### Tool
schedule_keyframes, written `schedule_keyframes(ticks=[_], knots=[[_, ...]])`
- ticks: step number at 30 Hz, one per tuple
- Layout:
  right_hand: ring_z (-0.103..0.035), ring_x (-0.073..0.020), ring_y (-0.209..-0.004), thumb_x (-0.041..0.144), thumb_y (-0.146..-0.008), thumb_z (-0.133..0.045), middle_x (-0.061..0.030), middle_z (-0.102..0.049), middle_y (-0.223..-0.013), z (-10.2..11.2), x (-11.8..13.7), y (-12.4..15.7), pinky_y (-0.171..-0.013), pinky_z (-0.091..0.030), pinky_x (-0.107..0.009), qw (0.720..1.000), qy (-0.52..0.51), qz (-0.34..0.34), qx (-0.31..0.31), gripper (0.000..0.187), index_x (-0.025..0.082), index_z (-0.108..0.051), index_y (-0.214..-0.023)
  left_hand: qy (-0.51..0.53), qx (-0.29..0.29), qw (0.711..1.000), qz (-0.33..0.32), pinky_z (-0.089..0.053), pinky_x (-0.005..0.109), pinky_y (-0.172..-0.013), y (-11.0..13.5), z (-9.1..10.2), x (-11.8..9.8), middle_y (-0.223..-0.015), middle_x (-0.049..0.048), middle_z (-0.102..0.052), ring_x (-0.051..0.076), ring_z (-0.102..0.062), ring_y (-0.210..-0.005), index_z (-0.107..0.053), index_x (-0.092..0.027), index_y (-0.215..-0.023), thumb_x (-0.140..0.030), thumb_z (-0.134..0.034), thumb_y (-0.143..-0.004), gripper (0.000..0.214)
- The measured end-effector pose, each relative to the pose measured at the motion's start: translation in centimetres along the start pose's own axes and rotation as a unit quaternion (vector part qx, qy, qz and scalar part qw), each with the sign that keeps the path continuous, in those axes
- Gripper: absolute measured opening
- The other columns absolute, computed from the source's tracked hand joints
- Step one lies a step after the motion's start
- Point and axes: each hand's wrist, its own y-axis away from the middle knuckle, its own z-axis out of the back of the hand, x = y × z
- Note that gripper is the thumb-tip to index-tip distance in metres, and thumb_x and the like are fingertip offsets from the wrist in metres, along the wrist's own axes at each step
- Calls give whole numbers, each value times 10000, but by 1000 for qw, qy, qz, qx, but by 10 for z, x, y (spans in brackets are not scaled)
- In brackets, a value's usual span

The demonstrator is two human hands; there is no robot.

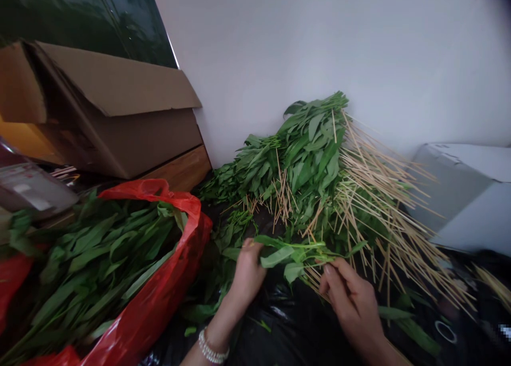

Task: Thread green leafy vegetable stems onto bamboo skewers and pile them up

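Note:
A leafy green sprig [297, 257], possibly water spinach, stretches between my two hands above the black plastic sheet. My left hand [248, 270], with a beaded bracelet on the wrist, is closed around its leafy end; the fingertips are partly hidden. At the stem end, my right hand [353, 297] pinches the sprig between thumb and fingers. Behind both hands lies a heap of the same greens [307, 147], stacked in bunches. Many thin wooden skewers [383, 211] stick out of the heap toward the right.
A red plastic bag [181, 265] full of loose greens [104, 259] lies at the left. Behind it stands an open cardboard box [120, 137]. A white box [463, 190] is against the wall at the right. Loose leaves [415, 328] and a pale ring [446, 332] lie at the lower right.

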Motion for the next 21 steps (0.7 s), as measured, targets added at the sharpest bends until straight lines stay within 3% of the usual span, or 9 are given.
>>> schedule_keyframes(ticks=[3, 7, 11, 21], knots=[[-385, -81, -415, 394, -928, -417, 52, -481, -531, 0, 2, -1, -410, -264, -212, 999, -7, -4, 49, 289, 217, -507, -717, 171, -90, 976, 99, -447, 307, -748, -7, 9, 5, -911, 62, -693, 199, -621, -839, -604, -193, -919, -220, -551, -811, 123], [-435, -91, -477, 371, -943, -390, 55, -479, -545, -5, 3, -3, -492, -319, -210, 991, 25, 15, 128, 288, 220, -483, -716, 336, -68, 920, 191, -451, 254, -684, -11, 13, 5, -849, 68, -730, 186, -650, -785, -620, -166, -988, -369, -631, -770, 298], [-452, -105, -519, 341, -953, -350, 48, -480, -570, -13, 2, -3, -529, -329, -220, 981, 80, 34, 172, 293, 226, -463, -708, 368, -22, 909, 194, -454, 277, -786, -10, 11, 0, -878, 83, -743, 187, -650, -842, -666, -140, -984, -362, -662, -756, 318], [-480, -124, -547, 345, -958, -320, 32, -504, -605, -22, -8, -1, -553, -343, -233, 981, 116, 39, 147, 277, 233, -488, -768, 370, -1, 908, 194, -471, 296, -811, -6, 7, -9, -892, 77, -748, 193, -665, -824, -714, -147, -931, -357, -701, -728, 292]])
